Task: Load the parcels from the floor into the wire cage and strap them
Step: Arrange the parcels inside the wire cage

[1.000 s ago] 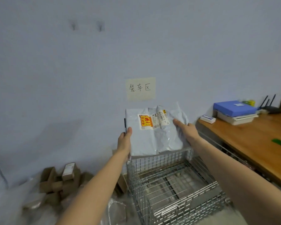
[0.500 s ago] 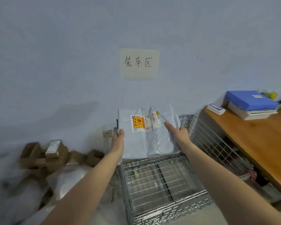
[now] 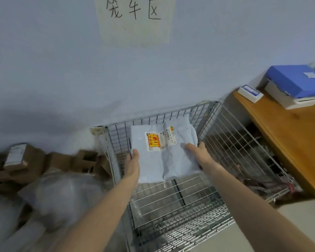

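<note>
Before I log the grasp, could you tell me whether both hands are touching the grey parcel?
Touching: the head view shows the left hand and right hand gripping the grey parcel.

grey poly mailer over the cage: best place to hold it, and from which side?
Grip the grey poly mailer by its two side edges, coming in from the near side, as the left hand and right hand do now. It is flat, soft and wrinkled, held label-up over the wire cage; a one-sided grip would probably let it droop.
</note>
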{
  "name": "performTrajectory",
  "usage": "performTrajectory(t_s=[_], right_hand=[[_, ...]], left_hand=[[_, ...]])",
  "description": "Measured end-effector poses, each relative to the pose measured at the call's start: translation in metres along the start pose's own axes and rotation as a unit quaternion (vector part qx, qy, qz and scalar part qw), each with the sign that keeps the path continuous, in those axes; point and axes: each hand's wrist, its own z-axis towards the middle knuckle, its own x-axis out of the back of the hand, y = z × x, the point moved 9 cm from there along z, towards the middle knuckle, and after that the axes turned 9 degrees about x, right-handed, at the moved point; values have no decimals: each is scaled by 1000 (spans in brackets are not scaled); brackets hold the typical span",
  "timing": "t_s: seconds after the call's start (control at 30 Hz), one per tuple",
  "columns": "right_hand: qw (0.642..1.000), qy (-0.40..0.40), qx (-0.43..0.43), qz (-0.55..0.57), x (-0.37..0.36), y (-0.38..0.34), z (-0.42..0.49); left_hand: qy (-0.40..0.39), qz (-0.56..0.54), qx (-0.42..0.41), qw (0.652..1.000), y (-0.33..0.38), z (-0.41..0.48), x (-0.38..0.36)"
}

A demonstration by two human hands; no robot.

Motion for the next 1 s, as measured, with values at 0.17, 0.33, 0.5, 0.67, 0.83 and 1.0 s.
performTrajectory(t_s=[0.17,0.33,0.5,0.67,0.83,1.0], right_hand=[[996,-59,-44,-48,-15,76,92],[989,-71,-43,-125,-39,149,181],[978,-110,-26,-178,-78,271,286],[970,-157,-31,-181,-130,373,358],[959,-193,-34,-206,-166,444,395],[969,-194,-34,-147,-198,470,410]], left_hand=[[91,30,18,995,-34,72,1],[192,80,19,978,-93,166,-7],[272,110,32,956,-164,285,-5],[305,178,39,935,-220,386,9],[336,213,46,916,-271,453,44],[317,240,8,918,-278,489,52]])
